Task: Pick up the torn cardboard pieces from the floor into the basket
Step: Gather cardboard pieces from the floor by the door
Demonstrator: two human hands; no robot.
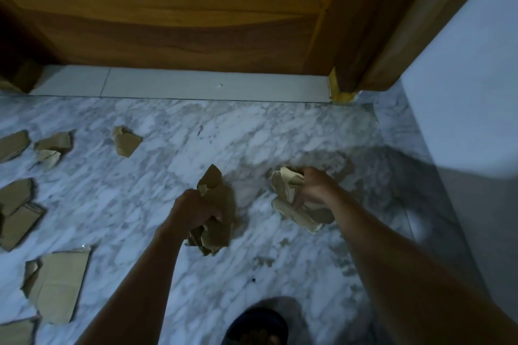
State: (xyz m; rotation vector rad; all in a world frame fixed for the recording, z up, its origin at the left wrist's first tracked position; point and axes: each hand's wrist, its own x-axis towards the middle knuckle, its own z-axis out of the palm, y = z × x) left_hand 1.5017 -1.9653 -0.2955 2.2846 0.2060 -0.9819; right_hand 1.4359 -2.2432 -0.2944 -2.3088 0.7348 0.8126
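Head view shows torn brown corrugated cardboard pieces scattered on the white-and-grey marbled tile floor (280, 131). The left hand (196, 209) is curled around a crumpled bundle of brown cardboard scraps (217, 221), held near the middle of the scene. The right hand (312, 190) is curled around a second wad of pale-faced torn cardboard (288, 199), just to its right. Both bundles look creased and irregular, with ragged edges.

Remaining pieces all lie to the left of both hands, so the left hand is nearer:
- a small folded brown scrap (126, 141), far left of centre;
- a large flat cardboard sheet (57, 283), near left, its long axis running near-to-far;
- further fragments at the left edge.

No basket is in view. A dark sandalled foot (256, 326) stands at the near edge.
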